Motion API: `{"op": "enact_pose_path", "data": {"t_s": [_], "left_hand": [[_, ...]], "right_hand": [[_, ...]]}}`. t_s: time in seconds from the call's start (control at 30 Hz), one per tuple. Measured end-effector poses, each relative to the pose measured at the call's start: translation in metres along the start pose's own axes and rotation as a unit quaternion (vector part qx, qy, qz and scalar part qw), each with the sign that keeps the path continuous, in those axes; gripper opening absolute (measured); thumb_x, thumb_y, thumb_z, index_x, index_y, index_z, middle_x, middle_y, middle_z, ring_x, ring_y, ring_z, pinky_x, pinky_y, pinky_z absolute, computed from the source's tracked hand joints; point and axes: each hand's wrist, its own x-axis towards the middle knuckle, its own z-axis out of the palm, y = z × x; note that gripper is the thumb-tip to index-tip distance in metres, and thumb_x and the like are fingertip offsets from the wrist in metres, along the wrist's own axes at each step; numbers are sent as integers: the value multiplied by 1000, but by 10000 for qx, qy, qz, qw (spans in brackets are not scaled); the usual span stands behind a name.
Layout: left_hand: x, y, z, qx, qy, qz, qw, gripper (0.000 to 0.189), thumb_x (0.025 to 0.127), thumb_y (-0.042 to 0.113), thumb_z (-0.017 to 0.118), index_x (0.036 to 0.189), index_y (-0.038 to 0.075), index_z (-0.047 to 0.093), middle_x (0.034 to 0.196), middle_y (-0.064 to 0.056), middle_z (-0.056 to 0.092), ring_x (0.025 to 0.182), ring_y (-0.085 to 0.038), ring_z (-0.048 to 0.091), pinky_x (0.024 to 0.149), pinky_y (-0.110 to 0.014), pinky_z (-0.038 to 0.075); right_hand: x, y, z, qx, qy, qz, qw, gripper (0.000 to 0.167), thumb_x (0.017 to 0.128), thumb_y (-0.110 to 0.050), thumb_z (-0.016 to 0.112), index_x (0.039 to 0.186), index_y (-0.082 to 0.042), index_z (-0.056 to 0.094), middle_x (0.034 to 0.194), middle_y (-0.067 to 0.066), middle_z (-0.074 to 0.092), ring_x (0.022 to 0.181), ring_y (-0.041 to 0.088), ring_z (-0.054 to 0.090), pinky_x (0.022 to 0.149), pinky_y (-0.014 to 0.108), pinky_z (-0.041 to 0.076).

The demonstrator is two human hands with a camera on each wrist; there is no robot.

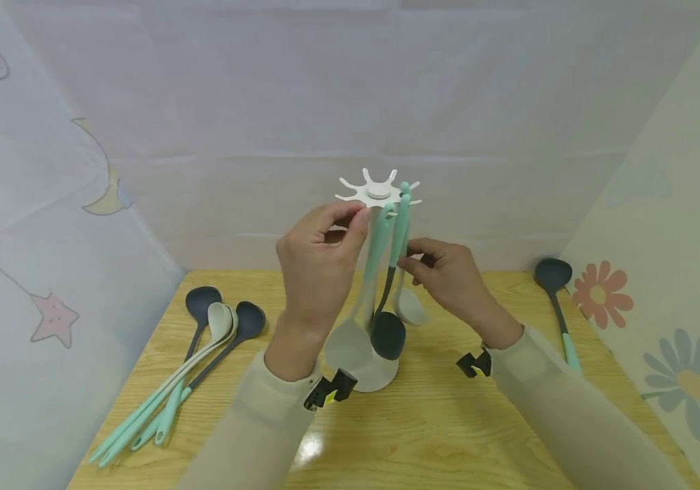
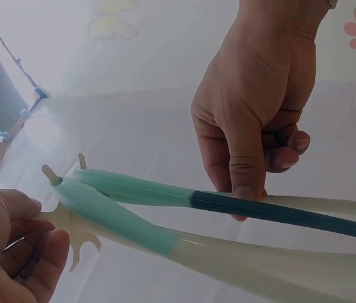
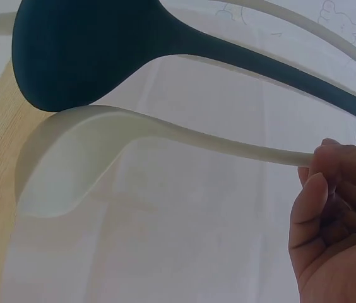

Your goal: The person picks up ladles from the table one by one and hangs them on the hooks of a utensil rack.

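A white utensil rack [image 1: 378, 193] with hooked arms around its top stands on a round base. My left hand [image 1: 321, 265] pinches one of the rack's arms between thumb and fingers. On the rack's right side, my right hand [image 1: 451, 282] pinches the shaft of a white ladle [image 3: 80, 164], below its mint-green grip. Beside it hangs a dark ladle [image 1: 389, 335], its green handle end up at the rack. Nearest me a larger white ladle [image 1: 348, 346] hangs from another arm, its handle hole over the tip [image 2: 50, 175].
On the table's left lie several green-handled utensils, among them a dark ladle [image 1: 250, 320], another dark utensil [image 1: 201, 303] and white spoons [image 1: 220, 321]. One more dark ladle [image 1: 553, 273] lies at the right edge. Printed cloth walls [image 1: 350, 136] enclose the wooden table [image 1: 448, 422].
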Motion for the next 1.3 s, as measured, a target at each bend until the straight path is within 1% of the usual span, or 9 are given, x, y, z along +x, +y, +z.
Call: {"op": "enact_pose_path", "data": {"t_s": [0.17,0.37,0.5,0.73,0.8,0.9,1.0,1.1,1.3], "left_hand": [[-1,3,2,-22,31,-111,9999,10,95,10,80,99,1,81,91,-8,81,79,-16,76,72,-25,63],[0,0,1,28,141,-114,9998,10,96,8,78,100,0,81,89,-10,80,71,-17,74,69,-22,60],[3,-2,-2,19,50,-139,9999,11,97,8,77,101,-1,80,88,-11,79,70,-18,72,69,-20,58],[9,-6,-6,-578,-202,-674,9958,13,99,9,75,104,-2,79,90,-14,78,72,-13,72,68,-24,60],[10,-6,-7,-683,-220,-764,9945,13,99,9,76,104,-3,79,90,-15,78,72,-10,71,67,-23,59],[10,-7,-8,-738,-235,-814,9937,13,98,8,76,104,-3,79,91,-17,78,71,-7,70,66,-23,59],[11,-7,-9,-731,-231,-817,9937,14,98,8,76,105,-4,79,92,-19,78,70,-6,69,68,-24,61],[11,-7,-10,-695,-213,-813,9940,15,98,9,77,105,-4,80,93,-20,78,70,-6,68,69,-26,62],[10,-7,-10,-636,-248,-805,9944,16,98,9,77,106,-4,80,93,-19,79,69,-5,68,69,-25,62]], "right_hand": [[-3,1,0,-125,6,47,9999,17,100,-18,76,115,-11,79,100,6,78,67,21,68,54,29,50],[-6,1,-1,-213,92,-65,9997,12,99,-18,78,109,-12,79,93,4,78,66,26,69,54,28,50],[-10,-1,-1,-251,67,-152,9995,10,98,-19,79,106,-14,80,92,2,78,66,24,69,55,28,50],[-18,-1,-2,-201,-37,-132,9997,18,95,-27,81,108,-15,79,90,0,77,65,14,66,58,27,52],[-21,0,-2,-176,-74,-102,9998,21,94,-29,82,109,-15,79,89,0,76,65,14,65,58,27,52],[-28,5,-4,-84,-109,-4,9999,26,96,-30,81,115,-14,78,97,2,77,67,17,67,59,28,53],[-36,16,-6,-59,-52,155,9998,29,99,-30,77,122,-13,77,102,4,77,69,20,68,59,28,53],[-45,36,-9,-271,115,363,9989,29,103,-34,72,122,-13,78,96,5,77,69,18,68,57,28,51],[-65,99,-23,-1009,417,882,9901,35,107,-35,64,119,-5,77,93,12,77,65,16,68,50,29,50]]}}
